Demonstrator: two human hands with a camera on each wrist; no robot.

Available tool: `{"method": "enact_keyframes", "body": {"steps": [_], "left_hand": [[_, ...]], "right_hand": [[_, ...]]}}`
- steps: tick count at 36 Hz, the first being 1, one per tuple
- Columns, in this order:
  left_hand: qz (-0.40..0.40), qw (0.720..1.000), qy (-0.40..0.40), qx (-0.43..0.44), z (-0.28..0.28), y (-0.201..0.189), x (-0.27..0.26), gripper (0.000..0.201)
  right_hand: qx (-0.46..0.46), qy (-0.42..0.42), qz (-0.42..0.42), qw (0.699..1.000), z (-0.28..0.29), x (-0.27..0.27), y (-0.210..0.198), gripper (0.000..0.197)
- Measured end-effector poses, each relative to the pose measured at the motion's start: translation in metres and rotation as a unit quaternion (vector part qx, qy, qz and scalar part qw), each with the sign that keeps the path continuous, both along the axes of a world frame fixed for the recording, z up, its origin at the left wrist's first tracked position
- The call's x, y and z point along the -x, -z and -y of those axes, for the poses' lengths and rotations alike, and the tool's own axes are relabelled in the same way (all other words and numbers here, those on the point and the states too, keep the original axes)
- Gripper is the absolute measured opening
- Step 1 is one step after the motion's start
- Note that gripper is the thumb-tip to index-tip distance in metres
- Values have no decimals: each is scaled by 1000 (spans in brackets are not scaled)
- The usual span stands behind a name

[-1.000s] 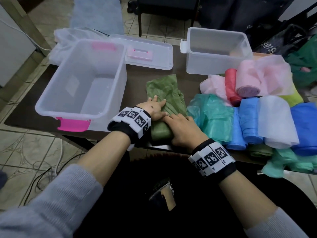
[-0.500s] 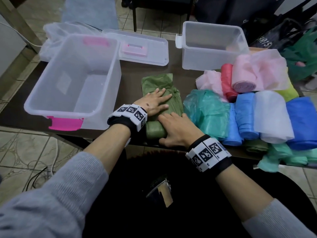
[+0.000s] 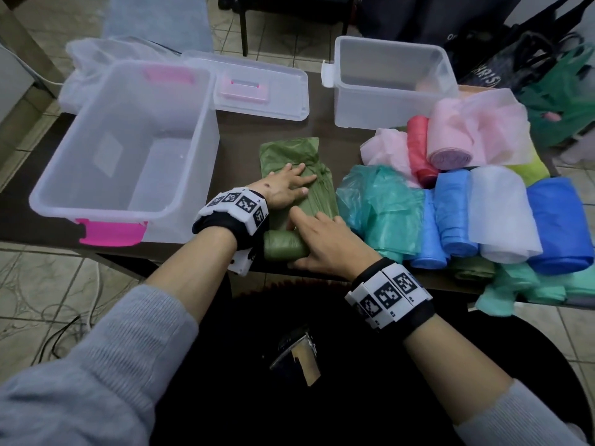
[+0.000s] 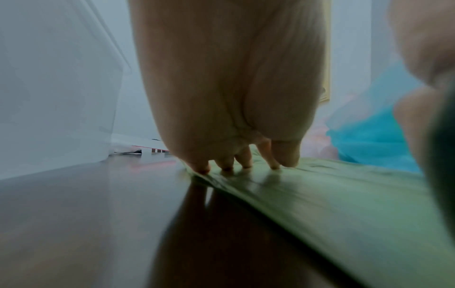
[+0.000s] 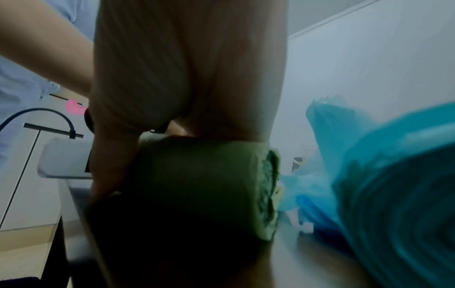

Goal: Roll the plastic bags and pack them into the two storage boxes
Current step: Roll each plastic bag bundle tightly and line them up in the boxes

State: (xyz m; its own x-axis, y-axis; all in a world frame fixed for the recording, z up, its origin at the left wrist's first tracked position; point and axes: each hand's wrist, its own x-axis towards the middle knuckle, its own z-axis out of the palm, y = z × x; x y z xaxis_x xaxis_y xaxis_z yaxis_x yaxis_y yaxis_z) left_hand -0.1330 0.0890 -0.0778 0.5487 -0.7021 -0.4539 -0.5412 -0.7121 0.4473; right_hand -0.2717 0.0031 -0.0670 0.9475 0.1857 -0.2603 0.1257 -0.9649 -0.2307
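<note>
On tabletop [image 3: 244,133]: green bag [image 3: 289,156], thin, limp, slippery; left hand [image 3: 286,188] flat, pressing; right hand [image 3: 325,243] cupping roll [image 3: 283,247].

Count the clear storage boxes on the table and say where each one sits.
2. The large box with pink latches stands at the table's left; the smaller box at the far side, behind the rolled bags. A loose lid lies between them.

Setting: domestic room. Tiled floor [image 3: 38,304], dark table [image 3: 238,130], chair legs [image 3: 244,30], shopping bags [image 3: 515,59] heaped beside the table.
</note>
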Motion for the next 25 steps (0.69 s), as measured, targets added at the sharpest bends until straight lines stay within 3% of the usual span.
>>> {"method": "enact_keyframes", "body": {"steps": [7,11,16,19,25], "left_hand": [[-29,992,-90,80,0,0,-4,54],[5,980,-144,134,-4,-13,3,52],[79,968,-192,142,-16,-38,20,30],[54,965,-216,141,-29,-47,35,21],[24,977,-199,70,-43,-47,54,27]], "right_hand": [[-1,38,3,999,-2,1,-2,65],[21,42,10,999,-1,0,-4,65],[-59,66,-30,996,5,-13,-8,65],[-133,108,-32,985,8,-23,-6,65],[-149,107,-73,980,17,-38,-6,48]]}}
